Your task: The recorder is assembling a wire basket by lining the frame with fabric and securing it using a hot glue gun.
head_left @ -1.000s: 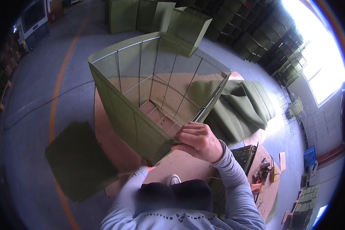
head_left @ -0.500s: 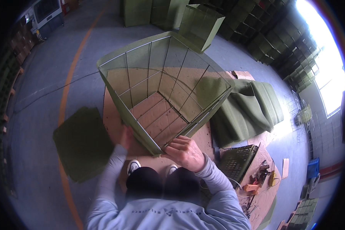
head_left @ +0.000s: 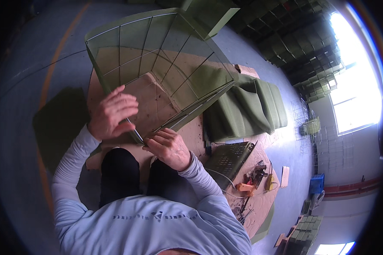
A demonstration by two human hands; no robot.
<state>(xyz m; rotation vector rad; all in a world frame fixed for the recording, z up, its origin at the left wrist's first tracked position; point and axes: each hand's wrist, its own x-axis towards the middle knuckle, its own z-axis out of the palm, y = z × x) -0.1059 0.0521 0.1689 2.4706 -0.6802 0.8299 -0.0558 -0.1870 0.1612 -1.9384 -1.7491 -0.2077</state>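
Now one green wire-framed box (head_left: 132,34) is gripped at its near corner by the right hand (head_left: 169,148); the left hand (head_left: 114,111) is opened loosely over its left side, touch unclear. One perforated crate (head_left: 230,159) is seen right of the right hand, one green sheet (head_left: 57,123) left of the left.

The left hand (head_left: 114,114), earlier low outside the green-covered wire frame (head_left: 134,38), is now up over its left rim, fingers (head_left: 125,104) spread; that side's outer face, broad before, has narrowed to a strip; more pale shirt (head_left: 157,221) shows.
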